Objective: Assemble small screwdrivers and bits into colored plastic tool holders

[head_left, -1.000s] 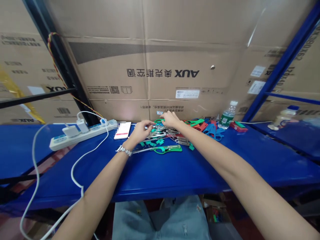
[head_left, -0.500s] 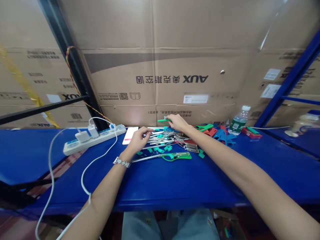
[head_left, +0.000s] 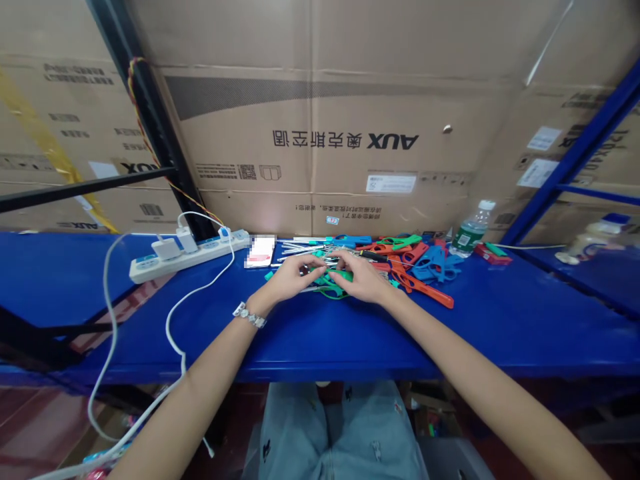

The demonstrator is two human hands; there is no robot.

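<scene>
Both my hands are close together over a pile of lighter parts on the blue table. My right hand (head_left: 367, 279) is closed, with a green plastic lighter casing piece (head_left: 345, 274) between its fingers. My left hand (head_left: 293, 277) faces it, thumb and fingers drawn together; what they hold, if anything, is too small to make out. Below the hands lies a long-necked green lighter (head_left: 333, 294), mostly covered by them. Metal lighter tubes (head_left: 300, 247) and small teal pieces lie behind and around the fingers.
Orange casings (head_left: 430, 293) and blue casings (head_left: 437, 265) lie to the right, near a water bottle (head_left: 470, 230). A phone-like white object (head_left: 261, 251) and a power strip (head_left: 200, 255) with a white cable (head_left: 173, 320) are at left. Cardboard boxes (head_left: 310, 87) stand behind.
My right hand has come forward from the back of the pile with the green piece, down beside my left hand. My left hand has shifted slightly right. The view has tilted down.
</scene>
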